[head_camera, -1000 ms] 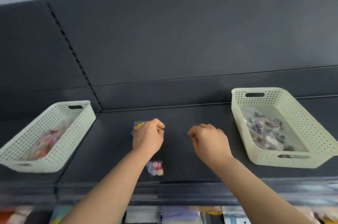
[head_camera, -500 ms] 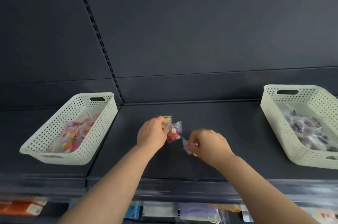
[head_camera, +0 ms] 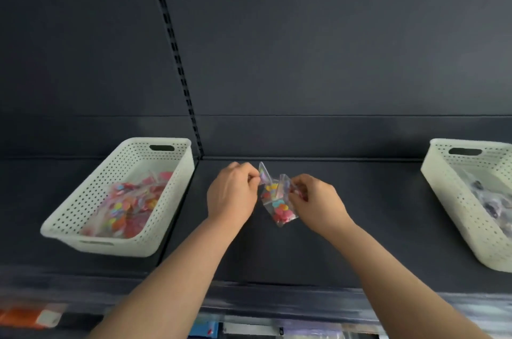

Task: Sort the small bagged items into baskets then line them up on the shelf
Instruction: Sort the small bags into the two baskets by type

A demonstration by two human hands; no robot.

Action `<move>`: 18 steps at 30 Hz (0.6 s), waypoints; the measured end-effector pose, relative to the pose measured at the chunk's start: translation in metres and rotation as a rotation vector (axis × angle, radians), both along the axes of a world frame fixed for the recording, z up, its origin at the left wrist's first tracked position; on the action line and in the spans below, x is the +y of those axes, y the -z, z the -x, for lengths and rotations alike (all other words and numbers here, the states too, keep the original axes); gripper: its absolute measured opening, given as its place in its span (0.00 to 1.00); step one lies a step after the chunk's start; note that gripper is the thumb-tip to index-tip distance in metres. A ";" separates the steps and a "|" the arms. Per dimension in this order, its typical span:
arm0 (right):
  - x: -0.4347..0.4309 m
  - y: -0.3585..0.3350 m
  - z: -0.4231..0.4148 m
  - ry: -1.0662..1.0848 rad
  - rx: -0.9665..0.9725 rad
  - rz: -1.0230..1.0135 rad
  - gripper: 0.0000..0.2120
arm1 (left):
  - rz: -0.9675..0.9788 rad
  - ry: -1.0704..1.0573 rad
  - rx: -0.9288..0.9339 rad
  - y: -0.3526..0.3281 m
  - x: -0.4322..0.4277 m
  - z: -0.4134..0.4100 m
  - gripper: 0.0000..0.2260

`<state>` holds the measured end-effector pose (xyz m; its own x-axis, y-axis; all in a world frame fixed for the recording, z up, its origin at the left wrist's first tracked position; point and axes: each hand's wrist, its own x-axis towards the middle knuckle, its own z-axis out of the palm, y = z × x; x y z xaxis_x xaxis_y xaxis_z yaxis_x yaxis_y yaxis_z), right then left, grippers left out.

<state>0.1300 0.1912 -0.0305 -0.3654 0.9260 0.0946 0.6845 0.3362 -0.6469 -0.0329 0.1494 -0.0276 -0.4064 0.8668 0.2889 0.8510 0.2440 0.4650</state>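
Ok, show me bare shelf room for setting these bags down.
The dark shelf is barest between the right hand and the right white perforated plastic basket. A narrower strip separates the left hand from the left matching basket. Both baskets are crowded.

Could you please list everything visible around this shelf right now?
left basket: one, cream, shelf's left end.
colourful bagged items: many, pink and mixed, inside left basket.
right basket: one, cream, shelf's right end, cut off.
dark bagged items: several, grey-purple, inside right basket.
held bags: few, clear with colourful pieces, between the hands.
shelf: one, dark grey, under both baskets.
slotted upright: one, black, back panel.
lower goods: blurred, mixed colours, below shelf.
left-hand grip: one, bare, pinching held bags.
right-hand grip: one, bare, pinching held bags.
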 end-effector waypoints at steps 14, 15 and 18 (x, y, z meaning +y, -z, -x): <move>-0.043 -0.014 0.189 -0.228 0.152 -0.202 0.08 | 0.104 -0.435 0.042 -0.014 -0.121 0.176 0.09; -0.043 -0.015 0.199 -0.244 0.158 -0.185 0.09 | 0.095 -0.413 0.036 -0.013 -0.125 0.178 0.09; -0.044 -0.017 0.222 -0.337 0.145 -0.095 0.15 | 0.075 -0.331 0.042 -0.013 -0.129 0.176 0.09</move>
<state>-0.0921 0.1470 -0.0134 -0.6244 0.7409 0.2472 0.4287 0.5897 -0.6845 -0.2090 0.0204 -0.0142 -0.6583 0.7094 0.2519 0.7381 0.5424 0.4013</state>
